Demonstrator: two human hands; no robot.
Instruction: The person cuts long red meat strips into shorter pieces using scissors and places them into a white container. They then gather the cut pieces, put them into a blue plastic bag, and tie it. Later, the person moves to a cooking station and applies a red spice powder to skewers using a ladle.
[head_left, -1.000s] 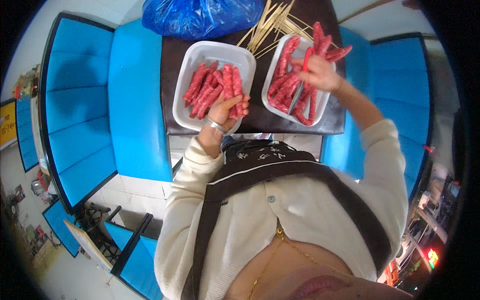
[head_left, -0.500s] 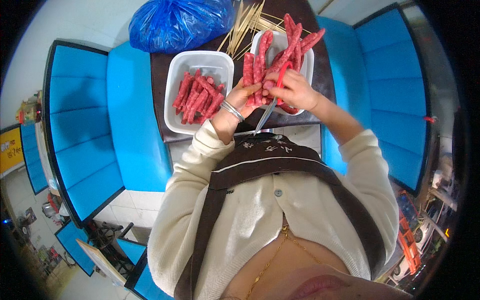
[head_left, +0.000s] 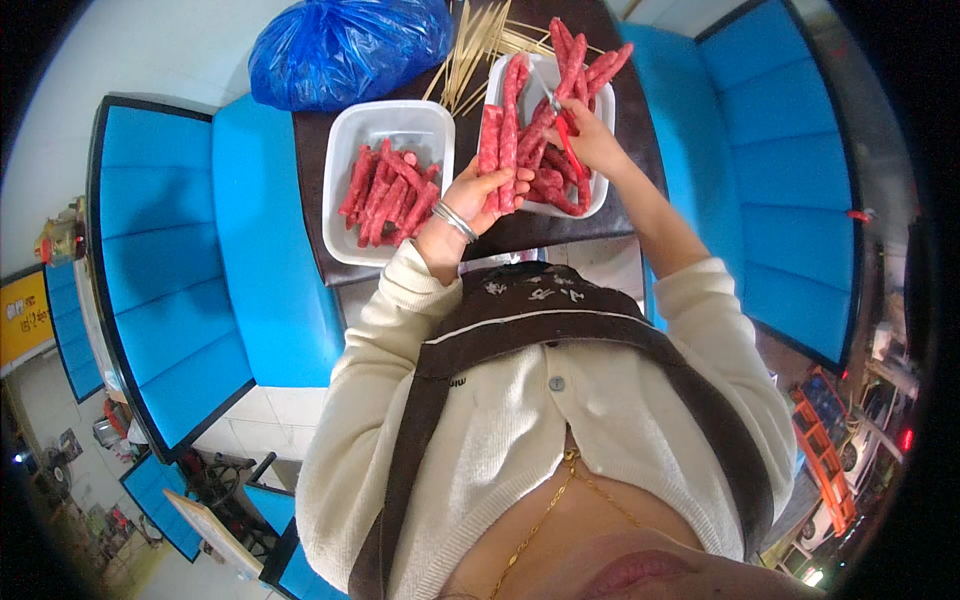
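Note:
My left hand [head_left: 475,192] is closed around the near ends of raw red sausages [head_left: 508,135], one long and one shorter, which point away from me over the edge of the right white tub [head_left: 602,198]. My right hand [head_left: 594,142] grips red-handled scissors [head_left: 566,142] above that tub. Their blades point to the far side, close to the upper part of the long sausage; whether they touch it I cannot tell. More long sausages [head_left: 570,60] lie in this tub, some sticking out over its far rim. Short sausage pieces [head_left: 385,192] fill part of the left white tub [head_left: 338,125].
Both tubs stand on a dark brown table [head_left: 312,180]. A full blue plastic bag [head_left: 348,55] sits at its far left, with loose wooden skewers [head_left: 475,48] beside it. Blue padded benches flank the table on the left [head_left: 270,250] and right [head_left: 690,180].
My right hand has drawn away from my left. The scissors have swung from pointing toward me to pointing to the far side. My left hand still holds the sausages.

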